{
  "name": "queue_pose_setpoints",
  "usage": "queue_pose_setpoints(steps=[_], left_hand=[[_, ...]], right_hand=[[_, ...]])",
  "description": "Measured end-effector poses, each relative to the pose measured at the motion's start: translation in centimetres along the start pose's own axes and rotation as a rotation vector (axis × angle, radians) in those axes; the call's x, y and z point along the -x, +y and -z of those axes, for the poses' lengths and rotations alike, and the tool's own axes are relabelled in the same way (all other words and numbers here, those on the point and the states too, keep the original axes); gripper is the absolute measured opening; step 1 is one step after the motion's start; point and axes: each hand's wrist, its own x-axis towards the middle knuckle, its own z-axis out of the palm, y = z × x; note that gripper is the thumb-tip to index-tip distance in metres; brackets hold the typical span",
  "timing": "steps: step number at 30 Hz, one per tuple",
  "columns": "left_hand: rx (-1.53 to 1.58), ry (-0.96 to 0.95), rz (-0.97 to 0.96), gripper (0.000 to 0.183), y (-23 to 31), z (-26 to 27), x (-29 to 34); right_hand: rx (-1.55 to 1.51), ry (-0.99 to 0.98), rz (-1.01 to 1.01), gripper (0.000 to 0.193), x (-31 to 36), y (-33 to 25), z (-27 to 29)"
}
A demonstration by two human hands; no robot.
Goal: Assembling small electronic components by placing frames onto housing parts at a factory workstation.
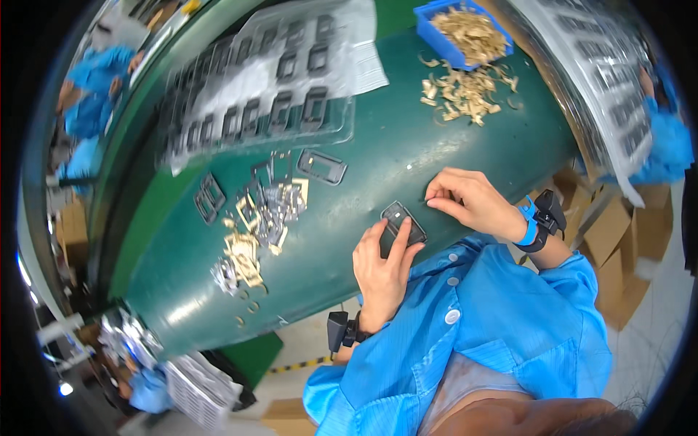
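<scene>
My left hand [382, 270] has its fingers spread over a small black rectangular plastic housing [395, 211], gripping it against the green table [349, 247] near the front edge. Just to the right, my right hand [471, 205] is raised with thumb and fingertips pinched together. A tiny dark bit shows at those fingertips, too small to name. Another black housing [322, 167] lies farther back to the left, beside a loose heap of grey and tan frame-shaped pieces [280, 203]. One more dark housing [209, 198] rests at the heap's left.
A clear plastic tray [345, 123] of black housings stands at the back left. At the back right, a blue bin [440, 43] holds tan curled strips, with more strips [469, 98] spilled before it. Another loaded tray [603, 80] and cardboard boxes [618, 254] are at right.
</scene>
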Motion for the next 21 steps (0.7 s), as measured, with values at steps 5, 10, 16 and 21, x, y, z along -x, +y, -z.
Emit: queue_pose_setpoints(steps=[5, 10, 16, 21], left_hand=[[0.004, 0.033, -0.006, 0.055, 0.3, -0.5, 0.5], [0.002, 0.035, -0.057, 0.058, 0.0, -1.0, 0.4], [0.025, -0.012, -0.131, 0.062, -1.2, -0.4, 0.0], [-0.001, 0.000, -0.171, 0.062, -1.2, -0.6, -0.4]], right_hand=[[0.100, -0.131, 0.130, 0.009, -2.0, -0.7, -0.6], [0.134, -0.144, 0.118, 0.010, -2.6, -0.8, -1.1], [0.219, -0.132, 0.120, 0.011, -2.1, -1.1, -1.2], [0.258, -0.123, 0.117, 0.010, -2.4, -1.5, -1.8]])
